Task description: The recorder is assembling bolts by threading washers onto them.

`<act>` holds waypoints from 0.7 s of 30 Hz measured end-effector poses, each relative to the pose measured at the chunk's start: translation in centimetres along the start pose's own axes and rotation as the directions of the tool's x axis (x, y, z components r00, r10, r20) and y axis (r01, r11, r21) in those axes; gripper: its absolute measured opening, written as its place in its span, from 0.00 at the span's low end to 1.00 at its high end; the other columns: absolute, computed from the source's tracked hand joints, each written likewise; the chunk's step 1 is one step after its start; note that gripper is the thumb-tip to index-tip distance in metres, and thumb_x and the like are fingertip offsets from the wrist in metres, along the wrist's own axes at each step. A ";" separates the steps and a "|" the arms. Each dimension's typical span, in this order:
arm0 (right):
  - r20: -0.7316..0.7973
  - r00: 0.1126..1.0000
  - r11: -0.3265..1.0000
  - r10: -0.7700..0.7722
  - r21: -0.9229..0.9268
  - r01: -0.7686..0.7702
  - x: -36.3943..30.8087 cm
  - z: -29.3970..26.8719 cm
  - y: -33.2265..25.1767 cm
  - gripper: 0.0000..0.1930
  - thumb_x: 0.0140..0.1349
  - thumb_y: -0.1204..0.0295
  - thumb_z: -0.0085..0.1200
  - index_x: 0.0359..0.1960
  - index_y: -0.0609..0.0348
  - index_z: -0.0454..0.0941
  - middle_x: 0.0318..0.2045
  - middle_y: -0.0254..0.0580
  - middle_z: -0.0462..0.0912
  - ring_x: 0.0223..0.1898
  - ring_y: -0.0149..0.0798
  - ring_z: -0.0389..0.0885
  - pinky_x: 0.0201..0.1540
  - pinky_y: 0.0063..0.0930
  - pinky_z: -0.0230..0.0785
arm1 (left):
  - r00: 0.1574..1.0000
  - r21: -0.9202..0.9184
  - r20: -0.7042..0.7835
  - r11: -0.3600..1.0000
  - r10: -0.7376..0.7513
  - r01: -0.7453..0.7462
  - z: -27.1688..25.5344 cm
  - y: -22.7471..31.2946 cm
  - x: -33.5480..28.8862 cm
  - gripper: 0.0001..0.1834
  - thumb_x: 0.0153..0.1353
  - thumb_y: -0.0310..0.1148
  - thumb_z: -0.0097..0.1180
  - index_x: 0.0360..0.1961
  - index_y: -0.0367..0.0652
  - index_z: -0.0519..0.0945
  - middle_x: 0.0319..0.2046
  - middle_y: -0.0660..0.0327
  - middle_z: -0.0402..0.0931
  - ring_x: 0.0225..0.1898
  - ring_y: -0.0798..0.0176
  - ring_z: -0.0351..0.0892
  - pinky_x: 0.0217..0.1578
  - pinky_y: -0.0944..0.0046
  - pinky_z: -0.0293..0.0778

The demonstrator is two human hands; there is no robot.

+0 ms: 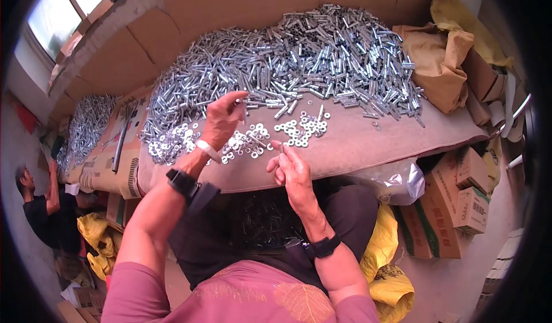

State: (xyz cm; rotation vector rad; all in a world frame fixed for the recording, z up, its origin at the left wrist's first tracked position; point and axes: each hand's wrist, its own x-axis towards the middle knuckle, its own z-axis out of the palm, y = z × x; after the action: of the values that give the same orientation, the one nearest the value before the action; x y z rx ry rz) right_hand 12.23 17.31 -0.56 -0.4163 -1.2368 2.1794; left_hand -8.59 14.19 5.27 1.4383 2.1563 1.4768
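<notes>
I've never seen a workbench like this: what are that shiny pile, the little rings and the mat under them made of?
The pile of bolts looks like plated steel: bright, silvery glints. The washers near both hands share that shine. The mat seems to be felt or carpet: dull brown, no gloss. Exact metal can't be told.

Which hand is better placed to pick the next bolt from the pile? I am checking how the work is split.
Probably the left hand: its fingertips already reach the near edge of the bolt pile. The right hand sits nearer the body, beside the washers, pinching a small piece.
</notes>
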 end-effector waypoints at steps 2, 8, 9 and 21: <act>0.039 0.999 0.999 0.024 0.023 -0.025 -0.1 0.2 0.0 0.22 0.71 0.67 0.41 0.63 0.64 0.62 0.28 0.36 0.75 0.22 0.19 0.59 0.25 0.14 0.58 | 0.996 -0.327 -0.058 0.944 -0.067 0.044 -0.2 2.0 -0.7 0.11 0.61 0.24 0.56 0.46 0.35 0.80 0.25 0.64 0.79 0.25 0.74 0.77 0.26 0.75 0.72; 0.124 0.989 0.977 0.080 0.185 -0.103 0.0 0.3 0.3 0.26 0.70 0.71 0.42 0.68 0.60 0.52 0.29 0.41 0.78 0.19 0.19 0.57 0.22 0.14 0.54 | 0.985 -0.522 0.024 0.838 -0.173 0.160 1.6 4.7 -5.2 0.11 0.61 0.23 0.56 0.45 0.35 0.80 0.29 0.63 0.80 0.27 0.74 0.78 0.28 0.75 0.72; 0.155 0.985 0.974 0.072 0.202 -0.103 0.1 0.1 0.2 0.27 0.70 0.71 0.43 0.68 0.60 0.52 0.29 0.41 0.78 0.19 0.19 0.57 0.22 0.14 0.54 | 0.978 -0.540 0.048 0.818 -0.205 0.198 2.1 4.5 -6.1 0.10 0.60 0.22 0.56 0.43 0.34 0.80 0.30 0.61 0.81 0.26 0.74 0.76 0.28 0.75 0.70; 0.167 0.963 0.977 0.213 -0.040 -0.209 -0.2 -0.9 0.1 0.21 0.68 0.70 0.48 0.61 0.60 0.65 0.27 0.35 0.81 0.20 0.17 0.63 0.20 0.13 0.55 | 0.953 -0.126 0.272 0.977 -0.133 0.173 0.5 2.8 -9.7 0.08 0.61 0.23 0.56 0.42 0.34 0.79 0.24 0.63 0.79 0.24 0.74 0.76 0.25 0.73 0.73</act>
State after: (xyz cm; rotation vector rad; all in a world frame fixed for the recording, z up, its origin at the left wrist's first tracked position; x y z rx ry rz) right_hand 12.83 17.83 -1.09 -0.3921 -1.3628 2.4270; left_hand -1.46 7.16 3.72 1.3008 1.9094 1.2817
